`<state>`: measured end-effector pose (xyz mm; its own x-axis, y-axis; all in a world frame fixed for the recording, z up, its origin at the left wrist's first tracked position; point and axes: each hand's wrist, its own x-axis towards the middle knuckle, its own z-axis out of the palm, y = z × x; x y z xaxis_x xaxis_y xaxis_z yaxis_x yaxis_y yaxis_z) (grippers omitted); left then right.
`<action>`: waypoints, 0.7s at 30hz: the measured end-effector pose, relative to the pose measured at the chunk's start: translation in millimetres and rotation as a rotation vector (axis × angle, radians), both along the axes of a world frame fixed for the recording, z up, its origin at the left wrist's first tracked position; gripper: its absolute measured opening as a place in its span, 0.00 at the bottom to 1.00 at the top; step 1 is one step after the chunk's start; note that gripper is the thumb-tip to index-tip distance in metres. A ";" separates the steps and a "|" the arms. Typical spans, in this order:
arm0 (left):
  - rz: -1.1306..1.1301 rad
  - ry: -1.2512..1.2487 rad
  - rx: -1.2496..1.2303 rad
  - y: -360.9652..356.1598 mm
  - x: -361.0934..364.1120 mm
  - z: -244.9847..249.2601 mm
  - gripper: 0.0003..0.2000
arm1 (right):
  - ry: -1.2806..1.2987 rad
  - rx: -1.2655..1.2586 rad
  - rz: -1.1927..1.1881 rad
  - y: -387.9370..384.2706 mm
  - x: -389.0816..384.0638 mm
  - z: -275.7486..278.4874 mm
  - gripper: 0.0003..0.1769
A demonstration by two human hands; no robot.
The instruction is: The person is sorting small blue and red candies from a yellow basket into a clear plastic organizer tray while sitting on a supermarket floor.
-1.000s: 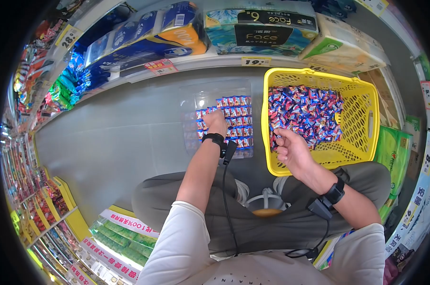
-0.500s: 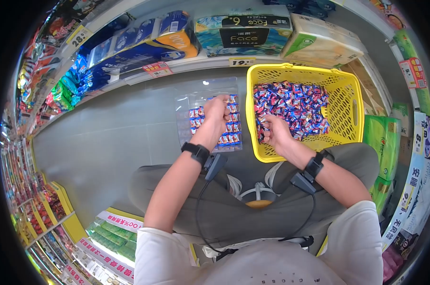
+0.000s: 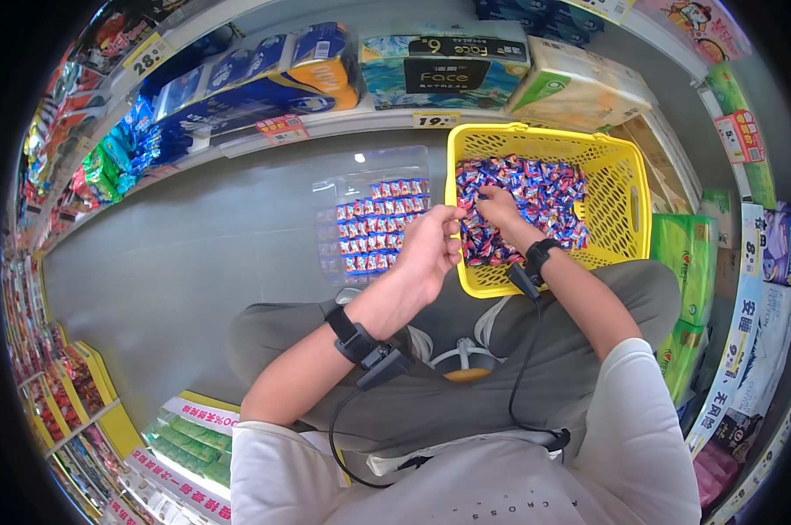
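Note:
A yellow basket (image 3: 639,175) stands on the floor, with many small blue-and-red wrapped candies (image 3: 540,197) heaped in it. My right hand (image 3: 503,210) reaches inside, its fingers bent together at the pile around a wrapped candy. At the basket's left rim is my left hand (image 3: 432,249), thumb and fingers pinched together. What lies between those fingertips is too small to make out. Left of the basket lies a clear plastic tray (image 3: 330,193), where more wrapped candies (image 3: 373,229) are set out in neat rows. Part of the tray's right side is behind my left hand.
Packs of tissues (image 3: 443,66) line the shelf ahead, behind the basket. Green packs (image 3: 682,267) stand to the right. Candy racks (image 3: 72,385) are on the left, and a box of green packets (image 3: 190,442) sits at lower left. My crossed legs (image 3: 325,337) border the basket.
My left hand has moved right, from over the tray to the basket's left rim, uncovering the candy rows. My right hand has shifted farther into the candy pile.

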<state>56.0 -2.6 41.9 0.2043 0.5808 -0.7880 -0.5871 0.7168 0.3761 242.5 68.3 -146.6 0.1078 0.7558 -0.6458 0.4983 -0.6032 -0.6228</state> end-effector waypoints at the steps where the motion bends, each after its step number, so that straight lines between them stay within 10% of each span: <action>1: 0.002 -0.003 0.001 1.2 -0.8 2.1 0.06 | -0.135 0.084 0.105 3.7 -1.7 -5.8 0.32; 11: 0.100 0.033 0.074 16.0 -16.4 -4.5 0.06 | -0.365 0.211 0.101 -6.3 -6.8 -13.7 0.17; 17: 0.067 0.112 0.072 15.0 -12.1 -9.1 0.07 | 0.513 -0.116 -0.487 -18.9 -17.0 90.6 0.08; 21: 0.059 0.301 0.129 9.5 0.9 -36.6 0.12 | 0.845 -0.176 -0.435 -38.8 -20.5 144.6 0.05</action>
<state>56.9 6.9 5.3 -0.0635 0.6836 -0.7270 -0.4753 0.6199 0.6244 222.0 29.5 -2.1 -0.1964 0.6445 -0.7389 -0.3621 -0.7480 -0.5562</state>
